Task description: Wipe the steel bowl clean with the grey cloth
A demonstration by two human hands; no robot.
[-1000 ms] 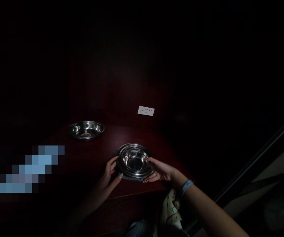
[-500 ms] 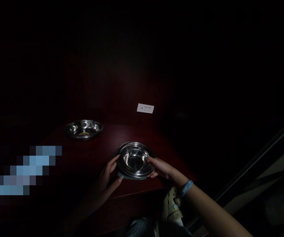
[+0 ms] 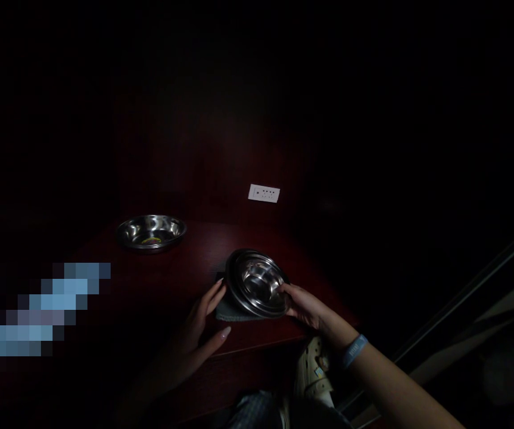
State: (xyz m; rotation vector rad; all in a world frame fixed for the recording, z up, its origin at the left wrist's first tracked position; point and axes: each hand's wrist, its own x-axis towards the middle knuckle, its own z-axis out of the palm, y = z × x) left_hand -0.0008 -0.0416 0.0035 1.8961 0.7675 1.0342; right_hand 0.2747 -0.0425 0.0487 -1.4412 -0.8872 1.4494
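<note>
A stack of shiny steel bowls [image 3: 257, 283] sits tilted near the front edge of a dark red wooden table [image 3: 180, 280], its left rim raised off a grey cloth [image 3: 229, 310] underneath. My right hand [image 3: 304, 305] grips the stack's right rim; a blue wristband is on that wrist. My left hand [image 3: 205, 325] rests on the table beside the cloth, fingers stretched towards the stack's left side, thumb apart. A single steel bowl [image 3: 151, 232] stands further back on the left.
The room is very dark. A white socket plate [image 3: 264, 193] is on the wall behind the table. A pale shoe [image 3: 314, 370] shows below the table edge. A blurred bluish patch [image 3: 42, 310] lies at the left.
The bowl stack has shifted right and tipped up on its left side, exposing more of the grey cloth. My right hand moved right with it; my left hand's fingers came off the rim.
</note>
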